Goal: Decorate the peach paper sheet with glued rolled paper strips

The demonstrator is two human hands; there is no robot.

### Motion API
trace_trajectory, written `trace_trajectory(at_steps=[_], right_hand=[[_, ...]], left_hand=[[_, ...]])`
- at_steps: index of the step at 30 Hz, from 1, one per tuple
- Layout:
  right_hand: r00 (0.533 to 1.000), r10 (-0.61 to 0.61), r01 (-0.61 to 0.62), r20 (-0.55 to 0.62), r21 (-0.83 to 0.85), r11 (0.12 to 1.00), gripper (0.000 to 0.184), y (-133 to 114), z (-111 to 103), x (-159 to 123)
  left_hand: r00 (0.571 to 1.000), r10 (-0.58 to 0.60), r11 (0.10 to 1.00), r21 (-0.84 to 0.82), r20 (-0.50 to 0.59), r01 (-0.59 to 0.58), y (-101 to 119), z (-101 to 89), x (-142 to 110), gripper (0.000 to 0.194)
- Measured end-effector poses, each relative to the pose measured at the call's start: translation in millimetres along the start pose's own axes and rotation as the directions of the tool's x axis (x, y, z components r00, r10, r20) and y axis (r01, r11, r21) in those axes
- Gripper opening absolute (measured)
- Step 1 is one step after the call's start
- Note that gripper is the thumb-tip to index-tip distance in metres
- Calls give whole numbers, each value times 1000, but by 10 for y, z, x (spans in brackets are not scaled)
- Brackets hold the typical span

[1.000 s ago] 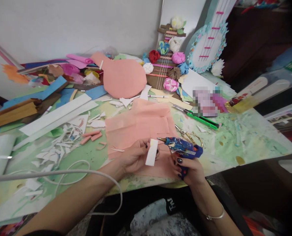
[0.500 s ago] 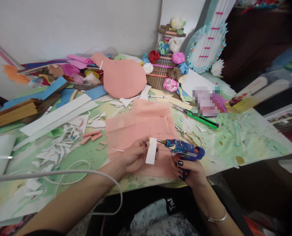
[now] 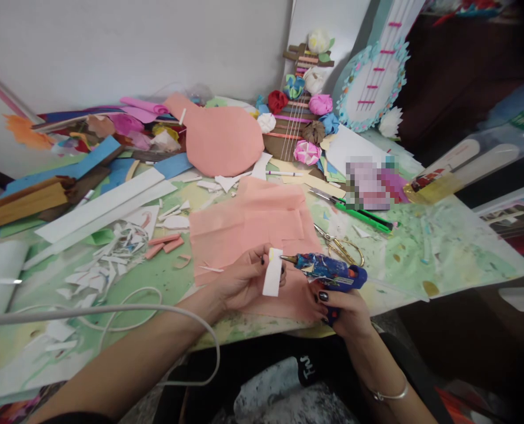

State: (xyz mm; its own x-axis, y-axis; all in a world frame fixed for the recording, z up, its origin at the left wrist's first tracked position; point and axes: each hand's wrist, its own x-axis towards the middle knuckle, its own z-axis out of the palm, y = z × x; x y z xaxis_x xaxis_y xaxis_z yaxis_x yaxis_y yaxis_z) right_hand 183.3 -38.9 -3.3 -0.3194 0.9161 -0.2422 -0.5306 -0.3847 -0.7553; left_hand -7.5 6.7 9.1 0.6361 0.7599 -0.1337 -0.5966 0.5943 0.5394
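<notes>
My left hand [image 3: 246, 275] pinches a small white strip [image 3: 271, 280], which looks like foam board or card, holding it upright over the table. A blue, paint-smeared hot glue gun [image 3: 328, 271] is gripped in my right hand [image 3: 344, 306], fingers wrapped round its handle. The gun's metal nozzle points left, its tip at the strip's upper right edge. Below both hands lies a creased sheet of salmon-pink paper [image 3: 253, 218]. Gold-handled scissors [image 3: 345, 250] rest just behind the gun, partly hidden by it.
A green utility knife [image 3: 363, 217] lies behind the scissors. White scraps [image 3: 112, 259] and a pale cable [image 3: 173, 311] spread over the left side. A salmon lute-shaped piece [image 3: 224, 141], a flower-covered paper instrument [image 3: 288, 126] and a clear bottle [image 3: 474, 156] stand or lean farther back.
The glue gun's nozzle has shifted slightly down and left relative to the strip's top edge. The strip stays in my left hand, barely moved.
</notes>
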Motion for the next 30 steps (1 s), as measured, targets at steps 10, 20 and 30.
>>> trace_trajectory(at_steps=[10, 20, 30], right_hand=[[1000, 2, -2, 9, -27, 1000, 21, -17, 9, -2], [1000, 15, -14, 13, -53, 998, 20, 34, -25, -14], [999, 7, -9, -31, -55, 998, 24, -1, 3, -3]], left_hand=[[1000, -9, 1000, 15, -17, 9, -11, -19, -7, 28], [1000, -10, 1000, -18, -8, 10, -8, -15, -1, 31], [1000, -11, 1000, -11, 18, 12, -26, -38, 7, 22]])
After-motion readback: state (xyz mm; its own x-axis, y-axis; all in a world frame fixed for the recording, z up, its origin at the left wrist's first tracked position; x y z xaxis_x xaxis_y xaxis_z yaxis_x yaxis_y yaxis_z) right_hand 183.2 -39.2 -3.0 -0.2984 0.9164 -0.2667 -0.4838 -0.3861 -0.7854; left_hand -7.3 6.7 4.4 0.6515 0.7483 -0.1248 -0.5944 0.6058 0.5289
